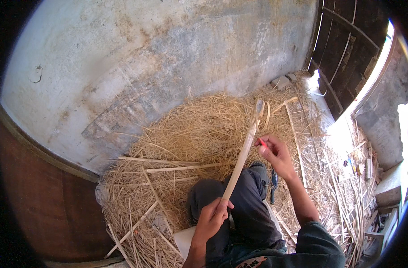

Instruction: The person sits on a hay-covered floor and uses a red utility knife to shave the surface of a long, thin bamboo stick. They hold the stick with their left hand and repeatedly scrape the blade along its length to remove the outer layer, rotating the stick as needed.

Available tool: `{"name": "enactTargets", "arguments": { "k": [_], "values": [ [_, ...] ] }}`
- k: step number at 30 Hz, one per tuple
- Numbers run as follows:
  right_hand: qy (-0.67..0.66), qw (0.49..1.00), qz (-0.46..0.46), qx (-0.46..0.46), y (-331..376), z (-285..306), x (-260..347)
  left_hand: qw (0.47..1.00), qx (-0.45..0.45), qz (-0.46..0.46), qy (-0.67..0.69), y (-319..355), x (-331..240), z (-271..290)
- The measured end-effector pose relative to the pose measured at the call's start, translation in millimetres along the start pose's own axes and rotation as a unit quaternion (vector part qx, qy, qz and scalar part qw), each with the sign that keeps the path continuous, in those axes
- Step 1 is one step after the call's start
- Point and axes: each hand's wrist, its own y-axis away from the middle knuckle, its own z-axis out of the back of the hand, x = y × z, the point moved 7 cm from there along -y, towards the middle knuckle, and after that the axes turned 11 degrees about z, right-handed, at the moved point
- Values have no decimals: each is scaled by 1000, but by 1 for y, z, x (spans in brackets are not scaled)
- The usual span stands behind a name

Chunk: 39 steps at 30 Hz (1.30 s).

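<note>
Over the lap, in the head view, a long pale strip (242, 154) runs from low near the body up and away toward the wall (145, 58), tip slightly right. Left hand (213, 216) has its fingers closed round the near end. Right hand (275, 154) pinches a small red tool (262, 143) beside the strip's upper half. It looks light, thin and springy, likely to split; best held low. Shavings (190, 134) cover the floor.
</note>
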Motion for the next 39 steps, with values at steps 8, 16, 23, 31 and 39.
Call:
{"name": "enactTargets", "arguments": {
  "k": [8,16,23,31,39],
  "values": [
    [-59,996,-69,-21,21,-31,-15,988,110,49,95,-4,-7,-20],
    [184,969,19,-163,14,1,1,999,-12,-33,-13,-6,-5,-9],
    [368,860,291,-201,2,12,69,984,-101,-103,-100,4,-8,-1],
    [384,845,285,-239,-13,37,84,982,-90,-89,-137,10,-8,-2],
    [201,958,58,-194,-33,59,53,980,-86,-99,-146,15,-11,-4]
  ]
}}
